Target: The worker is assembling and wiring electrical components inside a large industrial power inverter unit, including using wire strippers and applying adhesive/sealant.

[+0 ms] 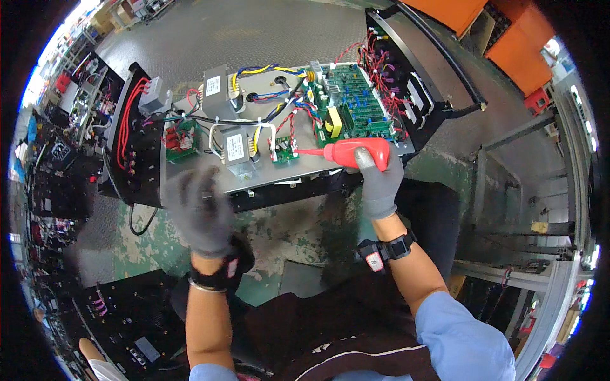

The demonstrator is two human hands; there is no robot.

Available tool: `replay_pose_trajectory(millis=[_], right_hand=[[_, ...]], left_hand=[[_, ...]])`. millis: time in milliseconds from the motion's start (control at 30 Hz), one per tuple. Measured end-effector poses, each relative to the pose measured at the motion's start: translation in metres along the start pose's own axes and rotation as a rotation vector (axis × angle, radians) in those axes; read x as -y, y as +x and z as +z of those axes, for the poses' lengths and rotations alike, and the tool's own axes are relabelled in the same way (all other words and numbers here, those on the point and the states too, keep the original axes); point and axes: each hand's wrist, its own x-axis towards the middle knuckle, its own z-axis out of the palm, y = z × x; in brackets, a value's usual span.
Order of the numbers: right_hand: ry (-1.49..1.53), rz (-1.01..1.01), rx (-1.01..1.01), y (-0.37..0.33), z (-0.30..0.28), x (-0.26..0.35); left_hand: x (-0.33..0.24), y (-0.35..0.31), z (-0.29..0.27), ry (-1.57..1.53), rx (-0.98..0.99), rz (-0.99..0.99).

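My right hand (380,184), in a grey glove, is wrapped round a red squeeze bottle (359,153) with a long thin nozzle. The nozzle points left, its tip at the edge of a small green circuit board (283,150) on the metal chassis plate (279,176); whether it touches cannot be seen. My gloved left hand (201,206) is smeared by motion near the chassis's front edge, so its fingers are unclear. Close to it stand a small transformer (238,151) and a green board with red parts (182,141). A larger transformer (219,94) sits behind, and a big green circuit board (359,101) lies to the right.
Black end panels (130,120) with red wires bound the chassis on the left; a black handle bar (445,57) rises on the right. A metal frame rack (546,228) stands at the right, orange cabinets (521,57) behind. Another black panel (136,317) lies lower left, by another person's hand (89,348).
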Motion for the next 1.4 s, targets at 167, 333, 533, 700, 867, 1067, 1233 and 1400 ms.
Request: replay_pose_trajectory(millis=[167,333,533,700,867,1067,1233,1400], right_hand=[[0.007,-0.035,-0.040,-0.002,-0.003,-0.004],[0.063,0.087,-0.049,0.001,-0.005,-0.012],[0.028,0.087,-0.081,0.001,-0.006,-0.021],[0.086,0.116,-0.073,0.005,-0.005,-0.022],[0.120,0.158,-0.082,0.009,-0.004,-0.021],[0.169,0.188,-0.054,0.013,-0.006,-0.028],[0.130,0.227,-0.028,0.006,-0.021,-0.033],[0.293,0.405,0.086,0.018,-0.036,-0.059]], left_hand=[[-0.058,-0.008,0.056,-0.118,0.375,0.019],[-0.065,-0.011,0.086,-0.087,0.532,-0.100],[-0.064,-0.018,0.104,-0.061,0.520,-0.041],[-0.066,-0.023,0.107,-0.119,0.484,-0.096],[-0.064,-0.025,0.108,-0.243,0.509,-0.255],[-0.065,-0.014,0.105,-0.346,0.400,-0.265],[-0.077,-0.021,0.100,-0.203,0.769,-0.413],[-0.077,-0.029,0.111,-0.261,0.602,-0.366]])
